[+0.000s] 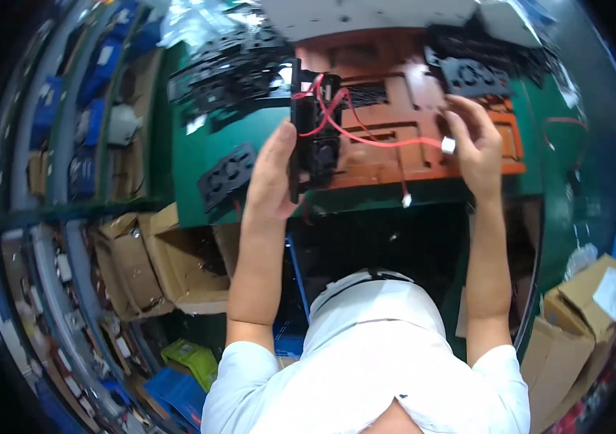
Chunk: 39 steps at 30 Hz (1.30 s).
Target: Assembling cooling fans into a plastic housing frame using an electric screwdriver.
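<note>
While the left hand (273, 170) holds the black panel (294, 130) on edge, its red leads (384, 144) reach toward the right hand (480, 148)

Left fingers: closed on the panel's near part, thumb flat against its left face, the others mostly hidden behind it. Upright hold; presumably chosen so the wired side faces the right fingers. Just right of the left thumb, on that side, sits a dark housing (324, 148) with the leads looping over it.

Right fingers: half curled, a small gap between thumb and forefinger. Cannot tell whether they grip anything. One white connector (448, 146) lies just below the thumb, contact uncertain; a second plug (406, 200) hangs lower, left of the right hand, apparently loose.

Beneath and between both hands: an orange tray (429, 155) with slotted recesses, on the green worktop (203, 134). Its slots look shaped to seat parts.

Just left of the left fingers: a dark plate with round openings (226, 176), lying flat. Beyond the right fingers: a similar grey plate (474, 76). Farther out, past the left fingers: a pile of black parts (239, 65), probably kept there within reach but off the tray.
</note>
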{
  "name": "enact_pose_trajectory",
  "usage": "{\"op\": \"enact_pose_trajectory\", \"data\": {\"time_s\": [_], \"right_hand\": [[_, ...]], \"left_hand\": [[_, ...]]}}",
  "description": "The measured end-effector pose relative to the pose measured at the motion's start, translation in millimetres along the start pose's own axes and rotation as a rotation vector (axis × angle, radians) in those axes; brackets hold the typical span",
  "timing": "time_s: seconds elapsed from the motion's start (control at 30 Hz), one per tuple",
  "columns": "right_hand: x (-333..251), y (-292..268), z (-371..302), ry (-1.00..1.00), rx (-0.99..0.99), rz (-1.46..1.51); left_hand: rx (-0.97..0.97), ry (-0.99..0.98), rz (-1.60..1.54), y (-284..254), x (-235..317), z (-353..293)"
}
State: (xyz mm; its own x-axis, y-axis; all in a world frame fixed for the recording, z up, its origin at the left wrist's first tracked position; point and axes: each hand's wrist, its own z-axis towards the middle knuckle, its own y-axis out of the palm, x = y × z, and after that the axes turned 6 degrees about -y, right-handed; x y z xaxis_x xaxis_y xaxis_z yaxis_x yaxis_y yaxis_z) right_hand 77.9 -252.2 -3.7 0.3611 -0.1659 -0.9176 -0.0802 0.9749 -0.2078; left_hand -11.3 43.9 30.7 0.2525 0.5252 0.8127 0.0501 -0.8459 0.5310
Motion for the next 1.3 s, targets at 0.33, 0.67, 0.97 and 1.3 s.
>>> {"op": "enact_pose_trajectory", "data": {"time_s": [0.33,0.67,0.97,1.3], "right_hand": [[1,5,1,0.003,-0.031,0.021],[0,5,-9,-0.05,-0.008,-0.092],[-7,-5,-2,-0.12,-0.027,-0.157],[11,-219,-14,0.153,0.511,-1.04]], "left_hand": [[0.087,-0.017,-0.347,-15,-6,-36],[0.486,0.397,0.78,-61,86,-79],[0.405,0.346,1.778,-84,59,-83],[-0.538,-0.694,0.212,-19,-83,-121]]}}
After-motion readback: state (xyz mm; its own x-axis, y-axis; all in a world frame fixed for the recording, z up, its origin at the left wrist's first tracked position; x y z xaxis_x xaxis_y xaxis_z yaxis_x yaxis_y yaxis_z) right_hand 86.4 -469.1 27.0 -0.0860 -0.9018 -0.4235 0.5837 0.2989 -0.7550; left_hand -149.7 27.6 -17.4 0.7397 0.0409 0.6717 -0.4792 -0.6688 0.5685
